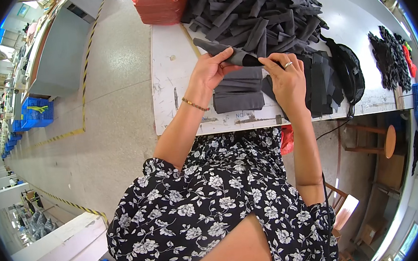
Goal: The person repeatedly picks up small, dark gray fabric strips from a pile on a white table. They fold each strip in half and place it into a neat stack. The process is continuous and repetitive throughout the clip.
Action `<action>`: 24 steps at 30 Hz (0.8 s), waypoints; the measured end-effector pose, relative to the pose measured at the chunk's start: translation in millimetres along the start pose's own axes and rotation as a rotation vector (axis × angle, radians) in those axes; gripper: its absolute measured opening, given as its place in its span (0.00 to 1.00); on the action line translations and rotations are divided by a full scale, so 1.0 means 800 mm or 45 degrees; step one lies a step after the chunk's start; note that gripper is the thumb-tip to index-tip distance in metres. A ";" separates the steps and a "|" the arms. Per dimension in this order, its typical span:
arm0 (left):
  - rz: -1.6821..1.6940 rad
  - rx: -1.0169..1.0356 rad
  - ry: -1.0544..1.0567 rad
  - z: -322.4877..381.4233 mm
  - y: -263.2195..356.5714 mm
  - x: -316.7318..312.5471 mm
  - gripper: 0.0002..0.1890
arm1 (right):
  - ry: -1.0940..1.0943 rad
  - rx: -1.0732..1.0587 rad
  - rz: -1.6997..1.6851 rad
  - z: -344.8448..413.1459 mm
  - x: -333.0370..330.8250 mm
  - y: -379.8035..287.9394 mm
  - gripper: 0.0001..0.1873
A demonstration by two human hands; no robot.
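My left hand (215,65) grips a dark grey fabric piece (238,56) near its middle, the thumb on top. At the right end of that piece, the fingertips of my right hand (281,67) pinch black material. Both hands are above the white table (168,78). Below them lies a neat stack of folded grey fabric pieces (238,100). A large loose pile of dark grey fabric strips (259,19) covers the table beyond my hands. Flat dark fabric pieces (319,85) lie just right of my right hand, partly hidden by it.
A red plastic bag (162,5) stands at the table's far left corner. A black mesh-like item (350,71) lies at the right, with a cord over the front edge. Farther right is a dark fabric heap (389,59). A wooden stool (389,141) is below the table edge.
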State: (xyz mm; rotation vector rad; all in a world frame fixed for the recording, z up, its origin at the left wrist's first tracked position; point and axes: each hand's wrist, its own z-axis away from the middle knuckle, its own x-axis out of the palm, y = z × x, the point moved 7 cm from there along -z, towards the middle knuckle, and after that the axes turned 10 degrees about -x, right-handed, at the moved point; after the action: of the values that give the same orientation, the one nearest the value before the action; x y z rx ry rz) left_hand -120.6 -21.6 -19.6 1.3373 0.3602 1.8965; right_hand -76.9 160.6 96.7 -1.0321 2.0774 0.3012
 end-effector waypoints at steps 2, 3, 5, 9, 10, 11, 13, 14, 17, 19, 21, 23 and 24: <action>0.026 0.011 -0.018 0.004 0.001 0.005 0.10 | 0.008 -0.026 0.045 0.000 -0.002 -0.003 0.13; 0.045 0.025 -0.027 0.007 0.003 0.009 0.11 | 0.013 -0.040 0.070 -0.001 -0.004 -0.005 0.13; 0.032 0.086 -0.039 0.014 0.005 0.019 0.13 | 0.015 -0.039 0.087 -0.002 -0.004 -0.007 0.14; -0.120 0.306 -0.061 0.027 0.004 0.038 0.18 | 0.049 -0.024 0.087 -0.004 0.004 -0.016 0.17; -0.163 0.369 -0.065 0.032 0.006 0.042 0.20 | 0.021 -0.023 0.087 -0.004 0.006 -0.019 0.23; -0.222 0.444 -0.071 0.038 0.010 0.045 0.21 | 0.057 0.005 0.034 -0.002 0.005 -0.021 0.24; -0.340 0.601 -0.082 0.054 0.021 0.056 0.23 | 0.131 0.053 -0.074 0.005 0.007 -0.026 0.28; -0.210 0.603 -0.171 0.057 0.017 0.067 0.20 | 0.185 0.064 -0.186 0.010 0.012 -0.028 0.31; 0.095 0.405 -0.402 0.051 0.005 0.079 0.17 | 0.195 0.076 -0.264 0.009 0.016 -0.056 0.25; -0.030 0.547 -0.433 0.047 0.008 0.083 0.18 | 0.155 0.137 -0.291 0.033 0.023 -0.043 0.23; -0.112 0.627 -0.406 0.050 0.001 0.083 0.17 | 0.168 0.128 -0.338 0.042 0.028 -0.036 0.22; 0.017 0.528 -0.352 0.046 -0.023 0.084 0.17 | 0.228 0.048 -0.408 0.034 0.032 -0.040 0.22; 0.028 0.495 -0.304 0.049 -0.027 0.085 0.17 | 0.227 0.060 -0.389 0.026 0.036 -0.042 0.21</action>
State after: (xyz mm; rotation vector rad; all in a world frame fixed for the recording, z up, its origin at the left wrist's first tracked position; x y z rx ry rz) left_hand -86.8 34.6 28.6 1.8082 0.6153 1.7140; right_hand -50.7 133.5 65.6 -1.3671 2.0316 0.0054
